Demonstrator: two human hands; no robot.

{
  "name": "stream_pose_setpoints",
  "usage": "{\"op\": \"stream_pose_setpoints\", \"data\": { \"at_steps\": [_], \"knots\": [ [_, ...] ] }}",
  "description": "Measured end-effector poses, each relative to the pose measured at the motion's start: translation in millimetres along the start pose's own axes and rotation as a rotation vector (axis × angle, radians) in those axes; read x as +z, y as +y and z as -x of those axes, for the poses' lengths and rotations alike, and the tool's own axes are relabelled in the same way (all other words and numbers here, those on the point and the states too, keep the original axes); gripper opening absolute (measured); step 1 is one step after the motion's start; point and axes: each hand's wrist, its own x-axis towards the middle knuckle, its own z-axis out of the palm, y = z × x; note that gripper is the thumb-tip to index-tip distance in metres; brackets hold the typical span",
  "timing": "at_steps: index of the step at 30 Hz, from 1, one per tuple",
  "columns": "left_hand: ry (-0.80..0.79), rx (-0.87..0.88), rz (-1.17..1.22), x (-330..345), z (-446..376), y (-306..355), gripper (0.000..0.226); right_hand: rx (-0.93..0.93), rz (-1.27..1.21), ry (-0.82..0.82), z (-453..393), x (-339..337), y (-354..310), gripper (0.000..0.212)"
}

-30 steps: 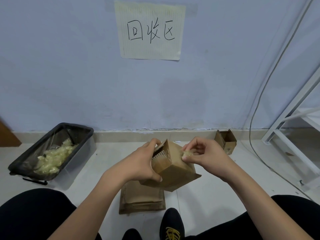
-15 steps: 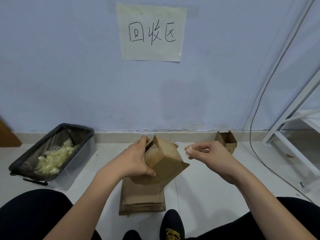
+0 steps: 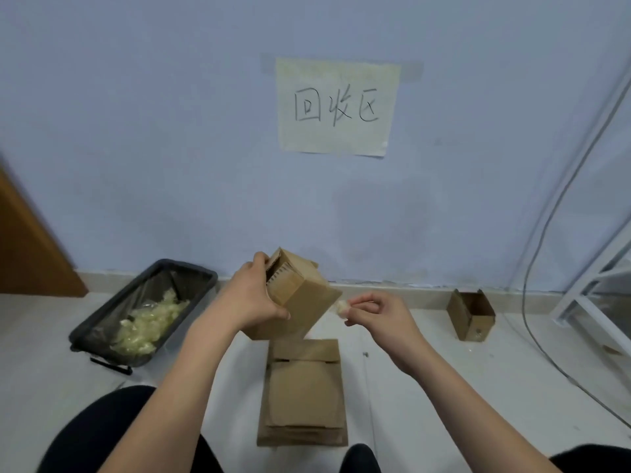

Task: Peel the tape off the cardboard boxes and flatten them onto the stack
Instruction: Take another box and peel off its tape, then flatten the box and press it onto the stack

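Head view: pale tiled floor [image 3: 426, 387] across the lower half, meeting a light blue-grey wall [image 3: 170, 131] at a beige skirting strip. Upper centre, a yellowish paper sign [image 3: 338, 105] taped to the wall, handwritten in black "回收区". At the left edge, a brown wooden panel [image 3: 27, 247]. At the right edge, a white metal frame [image 3: 601, 278] and a grey cable [image 3: 532, 254] running down the wall onto the floor. Lower left, a black bin [image 3: 143, 312] lined with clear plastic, holding crumpled yellowish tape. Centre, a small cardboard box [image 3: 300, 298], held tilted in the air above the stack, gripped by the left hand [image 3: 252, 298] with fingers curled round its upper open end and thumb on its side. Just right of the box, the right hand [image 3: 379, 315] pinching a crumpled wad of tape [image 3: 341, 307] between thumb and fingertips, close to the box's corner. Lower centre, a stack of flattened cardboard [image 3: 304, 394] flat on the floor. Right of centre near the skirting, a second small box [image 3: 469, 315] standing open on the floor, well apart from the hands. Along the bottom edge, dark trousers and a dark shoe.
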Motion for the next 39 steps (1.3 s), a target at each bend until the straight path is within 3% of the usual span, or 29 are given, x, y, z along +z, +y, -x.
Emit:
{"op": "stream_pose_setpoints", "data": {
  "at_steps": [6,11,16,18,21,26,35,39],
  "knots": [
    [0.221,-0.198,0.019,-69.0,-13.0,-53.6,0.091,-0.118,0.0,-0.079,-55.6,79.6,-31.1,0.012],
    [0.533,-0.434,0.13,-98.6,-4.5,-123.3,0.091,-0.124,0.1,-0.142,-90.8,155.8,-29.3,0.007],
    [0.631,-0.59,0.242,-107.4,-1.6,-183.7,0.098,-0.122,0.153,-0.185,-122.6,232.1,-6.0,0.004],
    [0.669,-0.635,0.246,-107.4,-3.2,-206.2,0.098,-0.133,0.179,-0.185,-133.6,262.1,5.7,0.012],
    [0.639,-0.712,0.252,-99.3,-5.2,-231.1,0.095,-0.108,0.188,-0.239,-151.0,308.0,26.7,0.037],
    [0.58,-0.809,0.265,-85.4,-8.8,-262.1,0.094,-0.084,0.333,-0.264,-183.7,373.8,59.9,0.006],
    [0.57,-0.848,0.296,-71.7,-11.3,-289.0,0.088,-0.09,0.605,-0.239,-224.3,433.5,118.9,0.018],
    [0.565,-0.822,0.307,-70.4,-12.5,-291.9,0.09,-0.113,0.643,-0.242,-225.1,447.6,131.4,0.012]
  ]
}}
